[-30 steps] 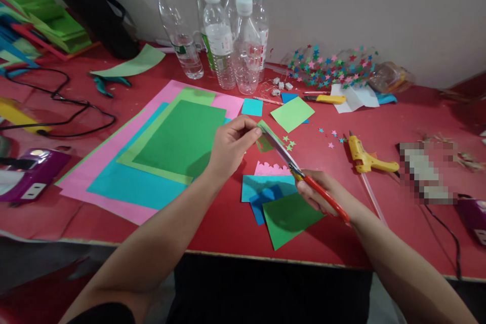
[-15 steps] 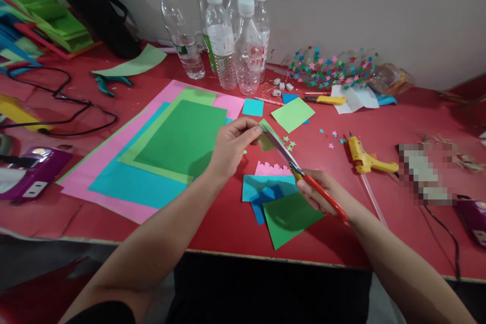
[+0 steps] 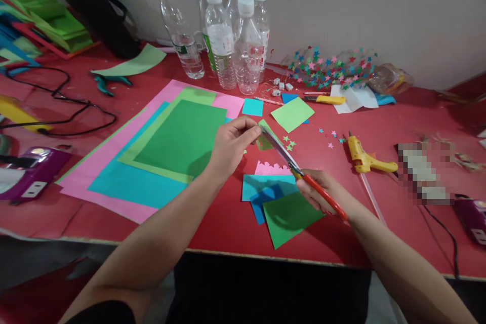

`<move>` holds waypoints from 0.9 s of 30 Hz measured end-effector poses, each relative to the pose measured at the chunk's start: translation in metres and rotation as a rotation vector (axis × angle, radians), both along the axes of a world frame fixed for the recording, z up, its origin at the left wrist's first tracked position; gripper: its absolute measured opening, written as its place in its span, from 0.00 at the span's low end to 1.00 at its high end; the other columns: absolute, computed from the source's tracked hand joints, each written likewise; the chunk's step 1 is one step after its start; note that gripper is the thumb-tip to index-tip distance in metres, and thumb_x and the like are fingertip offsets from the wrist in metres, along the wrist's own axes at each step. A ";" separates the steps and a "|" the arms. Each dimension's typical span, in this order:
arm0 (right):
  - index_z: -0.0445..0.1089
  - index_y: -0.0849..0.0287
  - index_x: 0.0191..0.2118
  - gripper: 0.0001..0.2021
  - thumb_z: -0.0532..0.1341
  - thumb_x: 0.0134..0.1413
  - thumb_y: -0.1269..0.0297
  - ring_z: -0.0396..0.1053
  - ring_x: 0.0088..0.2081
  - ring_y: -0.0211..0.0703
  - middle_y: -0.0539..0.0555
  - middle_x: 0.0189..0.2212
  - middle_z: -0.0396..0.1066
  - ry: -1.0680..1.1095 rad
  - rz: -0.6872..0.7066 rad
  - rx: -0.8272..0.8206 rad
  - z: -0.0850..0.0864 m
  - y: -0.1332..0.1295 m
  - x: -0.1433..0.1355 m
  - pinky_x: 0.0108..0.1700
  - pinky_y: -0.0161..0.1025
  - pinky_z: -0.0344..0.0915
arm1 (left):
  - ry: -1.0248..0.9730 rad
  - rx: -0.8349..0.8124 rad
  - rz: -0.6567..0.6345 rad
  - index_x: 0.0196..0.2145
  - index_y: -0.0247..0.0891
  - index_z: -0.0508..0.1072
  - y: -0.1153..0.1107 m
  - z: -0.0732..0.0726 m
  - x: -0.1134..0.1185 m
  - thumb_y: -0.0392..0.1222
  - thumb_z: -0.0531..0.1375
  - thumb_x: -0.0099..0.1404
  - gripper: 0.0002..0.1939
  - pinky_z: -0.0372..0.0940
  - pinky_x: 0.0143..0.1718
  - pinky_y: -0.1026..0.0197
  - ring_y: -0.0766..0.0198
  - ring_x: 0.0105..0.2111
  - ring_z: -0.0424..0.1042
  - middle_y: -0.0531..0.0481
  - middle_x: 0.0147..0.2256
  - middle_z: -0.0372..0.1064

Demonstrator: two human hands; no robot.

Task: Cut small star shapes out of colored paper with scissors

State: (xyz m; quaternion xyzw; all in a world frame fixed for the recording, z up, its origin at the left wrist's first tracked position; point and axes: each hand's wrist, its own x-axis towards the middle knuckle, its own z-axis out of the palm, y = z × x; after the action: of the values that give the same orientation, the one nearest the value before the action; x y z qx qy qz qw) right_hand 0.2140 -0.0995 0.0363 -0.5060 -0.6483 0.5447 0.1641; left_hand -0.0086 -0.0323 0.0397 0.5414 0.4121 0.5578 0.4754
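Between thumb and fingers, my left hand [image 3: 236, 143] pinches a small piece of green paper [image 3: 267, 140]; the part in the fingertips is hidden. My right hand [image 3: 321, 190] is closed round the red handles of a pair of scissors [image 3: 283, 152]. Their blades point up and left, the tips at the green paper close to my left fingertips. Beneath the scissors lie a pink paper with a scalloped edge [image 3: 268, 168], blue paper pieces [image 3: 261, 205] and a dark green sheet [image 3: 290, 217]. Several light green paper stars [image 3: 289, 143] sit right of the blades.
Large coloured sheets [image 3: 182, 136] are stacked left of my hands. Several plastic bottles [image 3: 222, 43] stand by the wall. A yellow glue gun [image 3: 366, 157] with its cord lies at the right, a yellow cutter [image 3: 330, 100] behind. Star-covered clear plastic [image 3: 334, 68] rests at the back.
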 end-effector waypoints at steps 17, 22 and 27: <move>0.54 0.56 0.22 0.25 0.54 0.56 0.40 0.53 0.14 0.32 0.43 0.10 0.56 0.000 -0.002 0.009 0.003 0.001 -0.001 0.18 0.32 0.50 | -0.025 -0.030 0.012 0.21 0.38 0.70 0.000 0.001 0.002 0.38 0.60 0.56 0.07 0.56 0.25 0.64 0.70 0.21 0.58 0.55 0.19 0.61; 0.54 0.56 0.22 0.25 0.55 0.55 0.39 0.53 0.14 0.32 0.43 0.10 0.55 -0.002 -0.017 0.004 0.005 0.001 -0.004 0.18 0.32 0.50 | -0.019 -0.024 0.001 0.21 0.37 0.70 0.000 0.001 0.001 0.37 0.60 0.56 0.07 0.56 0.25 0.64 0.71 0.22 0.59 0.55 0.20 0.61; 0.54 0.56 0.23 0.25 0.56 0.53 0.38 0.51 0.12 0.30 0.42 0.09 0.55 -0.005 -0.019 -0.011 0.005 0.002 -0.004 0.16 0.31 0.49 | 0.029 0.015 0.020 0.21 0.37 0.70 0.000 0.000 0.000 0.38 0.60 0.56 0.07 0.56 0.25 0.64 0.70 0.23 0.60 0.54 0.21 0.62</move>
State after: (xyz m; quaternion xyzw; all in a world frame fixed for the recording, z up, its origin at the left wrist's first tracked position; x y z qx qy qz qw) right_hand 0.2096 -0.0979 0.0408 -0.5144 -0.6410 0.5453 0.1646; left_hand -0.0083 -0.0322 0.0398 0.5487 0.4203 0.5577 0.4597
